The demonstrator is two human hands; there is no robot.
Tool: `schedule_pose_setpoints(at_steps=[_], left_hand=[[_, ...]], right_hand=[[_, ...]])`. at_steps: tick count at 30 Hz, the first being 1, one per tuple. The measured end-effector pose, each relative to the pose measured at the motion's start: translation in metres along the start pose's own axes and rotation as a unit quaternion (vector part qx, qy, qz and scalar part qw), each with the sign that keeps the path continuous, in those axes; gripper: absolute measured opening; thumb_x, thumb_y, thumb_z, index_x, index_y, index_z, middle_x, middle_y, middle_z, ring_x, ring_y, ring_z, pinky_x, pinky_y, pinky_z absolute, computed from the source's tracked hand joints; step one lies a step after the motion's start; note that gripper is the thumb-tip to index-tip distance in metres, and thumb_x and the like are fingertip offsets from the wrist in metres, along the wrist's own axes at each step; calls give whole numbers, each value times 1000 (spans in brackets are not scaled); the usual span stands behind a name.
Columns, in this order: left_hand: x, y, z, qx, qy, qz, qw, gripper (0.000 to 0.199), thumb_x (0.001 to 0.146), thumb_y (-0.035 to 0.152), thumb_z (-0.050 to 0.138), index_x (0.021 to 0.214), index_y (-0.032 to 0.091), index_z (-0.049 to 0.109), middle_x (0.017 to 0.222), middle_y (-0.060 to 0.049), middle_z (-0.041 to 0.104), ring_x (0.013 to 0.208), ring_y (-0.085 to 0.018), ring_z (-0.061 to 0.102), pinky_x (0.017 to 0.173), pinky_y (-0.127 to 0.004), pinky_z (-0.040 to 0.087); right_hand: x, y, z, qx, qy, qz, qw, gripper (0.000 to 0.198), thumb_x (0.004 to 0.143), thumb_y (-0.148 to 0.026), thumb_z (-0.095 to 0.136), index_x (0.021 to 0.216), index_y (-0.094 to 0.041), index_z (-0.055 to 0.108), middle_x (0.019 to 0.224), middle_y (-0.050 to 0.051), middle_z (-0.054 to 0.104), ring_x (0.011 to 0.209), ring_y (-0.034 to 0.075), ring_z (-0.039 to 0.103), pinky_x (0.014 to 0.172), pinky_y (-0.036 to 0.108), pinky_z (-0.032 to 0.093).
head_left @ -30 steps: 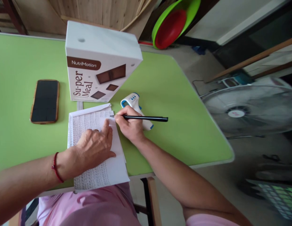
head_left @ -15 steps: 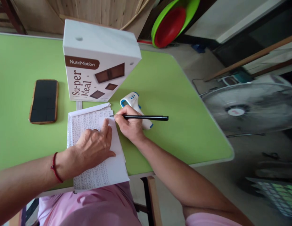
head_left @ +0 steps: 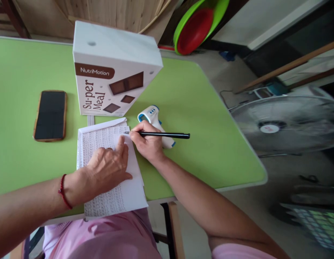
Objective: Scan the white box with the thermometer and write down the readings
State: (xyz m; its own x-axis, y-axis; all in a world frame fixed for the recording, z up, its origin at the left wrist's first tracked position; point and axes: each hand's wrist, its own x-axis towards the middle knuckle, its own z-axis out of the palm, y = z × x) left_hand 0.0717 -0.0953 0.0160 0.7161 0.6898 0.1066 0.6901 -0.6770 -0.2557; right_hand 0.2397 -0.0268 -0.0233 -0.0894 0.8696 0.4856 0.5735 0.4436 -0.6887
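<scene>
A stack of white pages [head_left: 110, 201] covered in handwriting lies at the near edge of the green table [head_left: 188, 104]. My left hand [head_left: 109, 169] rests flat on the pages, fingers spread, holding them down. My right hand [head_left: 146, 142] grips a black pen [head_left: 161, 135], its tip touching the upper right part of the top page. A white and blue thermometer gun [head_left: 150, 115] lies just behind my right hand, partly hidden by it.
A white NutriMotion Su-per Meal box [head_left: 113, 68] stands behind the pages. A black phone [head_left: 50, 115] in a brown case lies to the left. A standing fan [head_left: 285, 124] is off the table's right side; green and red basins [head_left: 199, 25] lean at the back.
The pen and my right hand have shifted slightly left along the line. My left hand has stayed on the pages.
</scene>
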Motion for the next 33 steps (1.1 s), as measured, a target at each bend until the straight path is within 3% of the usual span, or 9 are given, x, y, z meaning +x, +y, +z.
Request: schedule_pose_setpoints(at_steps=[8, 18, 24, 27, 29, 30, 32, 33], left_hand=[[1, 0, -1, -6, -12, -1, 1000, 76, 84, 64, 57, 129, 2, 56, 143, -29, 45, 58, -20, 63, 49, -34, 44], [1, -2, 0, -43, -37, -2, 998, 74, 86, 61, 56, 133, 4, 53, 146, -29, 41, 60, -22, 63, 51, -35, 45], [2, 0, 2, -34, -49, 14, 998, 72, 88, 58, 55, 131, 1, 51, 142, -32, 44, 58, -22, 63, 48, -36, 43], [8, -8, 1, -96, -51, 2, 994, 58, 89, 55, 56, 117, 4, 57, 131, -27, 55, 55, -20, 62, 44, -35, 41], [13, -21, 0, -197, 24, -25, 980, 38, 95, 48, 46, 101, 11, 56, 112, -16, 63, 59, -17, 61, 46, -33, 42], [16, -31, -1, -254, 110, -54, 959, 32, 99, 42, 39, 97, 14, 53, 101, -11, 62, 65, -17, 60, 51, -33, 44], [20, -52, -2, -300, 328, -121, 888, 30, 101, 43, 33, 91, 19, 46, 94, -6, 53, 85, -18, 57, 69, -39, 49], [21, -62, -1, -295, 408, -184, 844, 31, 100, 48, 35, 94, 19, 44, 97, -5, 49, 93, -19, 54, 79, -44, 49]], right_hand=[[0, 0, 0, 8, -1, -13, 1000, 16, 77, -19, 55, 64, -23, 46, 52, -6, 52, 47, 9, 44, 50, 25, 38], [1, -2, 0, 5, -12, 25, 1000, 16, 74, -23, 55, 62, -24, 45, 50, -6, 51, 47, 10, 42, 48, 26, 37], [-1, 1, 0, 70, 64, 32, 995, 12, 80, -26, 54, 70, -23, 48, 57, -6, 51, 50, 10, 44, 50, 27, 41], [-2, -2, -5, 43, 74, -31, 996, 3, 83, -26, 57, 83, -23, 55, 68, -2, 59, 58, 12, 54, 57, 29, 47], [-1, -3, -11, -7, 76, -92, 993, 5, 85, -24, 56, 89, -24, 59, 78, 1, 63, 69, 15, 59, 64, 32, 50], [0, -4, -14, -29, 73, -112, 991, 7, 85, -23, 55, 90, -25, 60, 81, 2, 64, 73, 16, 60, 65, 33, 50], [2, -5, -19, -57, 58, -143, 986, 11, 86, -19, 54, 90, -25, 63, 82, 3, 63, 75, 17, 60, 63, 34, 49], [2, -6, -20, -71, 48, -161, 983, 14, 85, -17, 55, 91, -25, 64, 81, 3, 62, 74, 17, 59, 62, 33, 48]])
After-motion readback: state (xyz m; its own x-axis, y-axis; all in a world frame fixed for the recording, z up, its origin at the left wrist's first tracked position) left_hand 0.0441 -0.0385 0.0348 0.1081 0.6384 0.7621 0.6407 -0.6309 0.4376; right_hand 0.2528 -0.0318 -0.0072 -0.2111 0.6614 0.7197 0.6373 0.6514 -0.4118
